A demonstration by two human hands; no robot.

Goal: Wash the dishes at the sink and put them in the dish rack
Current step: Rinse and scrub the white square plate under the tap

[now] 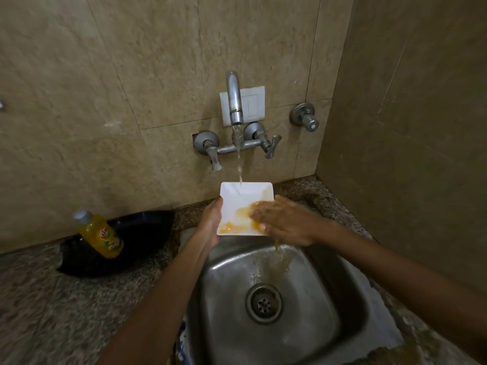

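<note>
the left hand (210,222) holds a square white plate (243,204) by its left edge, thumb on top and fingers tucked under, so it is shut tight on the plate. the right hand (283,219) lies flat on the plate's right side, fingers spread and pressed on the yellow-orange mess there; it is open, not gripping anything. the plate is tipped a little toward the person and sits between the two hands, above the back edge of the steel sink (226,262). straight above the hands, water runs from the tap (234,98) and lands on the far edge of the plate. orange-tinted water drips off just under the right hand and splashes into the sink, and the drain (263,302) is below both hands. well to the left of the left hand, on the speckled counter (52,299), a yellow drink bottle (101,234) with a silver cap leans on a black bag (131,241) (the bottle has a red and green label, but the writing is too blurry to read). a white switch plate (251,104) is on the wall behind the tap.
</note>
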